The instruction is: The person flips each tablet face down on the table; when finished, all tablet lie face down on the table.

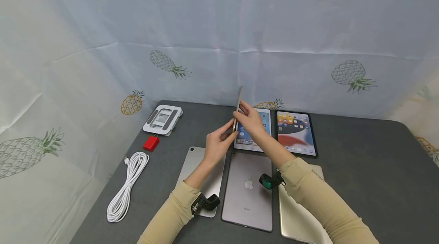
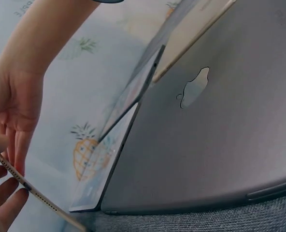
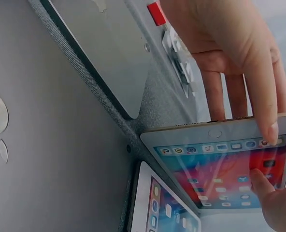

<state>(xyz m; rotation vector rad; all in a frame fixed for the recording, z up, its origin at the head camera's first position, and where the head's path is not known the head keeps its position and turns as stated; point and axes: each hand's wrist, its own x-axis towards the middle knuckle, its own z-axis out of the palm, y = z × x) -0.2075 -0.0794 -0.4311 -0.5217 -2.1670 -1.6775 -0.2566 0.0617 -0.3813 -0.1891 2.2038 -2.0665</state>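
Observation:
Both hands hold a small tablet (image 1: 239,95) raised on edge above the table, seen almost side-on in the head view. Its lit screen, white border and round home button show in the right wrist view. My left hand (image 1: 217,145) pinches the home-button edge, thumb on the front and fingers behind. At a side edge, my right hand (image 1: 250,123) grips it with the thumb over the screen (image 3: 218,164). Beneath and just right lies a white-bordered tablet (image 1: 253,147), screen lit. A black-bordered lit tablet (image 1: 295,133) lies beside that one.
Face down in the front row are a silver tablet (image 1: 199,164), a grey tablet (image 1: 247,202) and a gold tablet (image 1: 298,217) partly under the right sleeve. On the left are a folded stand (image 1: 162,119), a red charger plug (image 1: 151,143) and a coiled white cable (image 1: 127,188). A pineapple-print curtain (image 1: 219,23) hangs behind.

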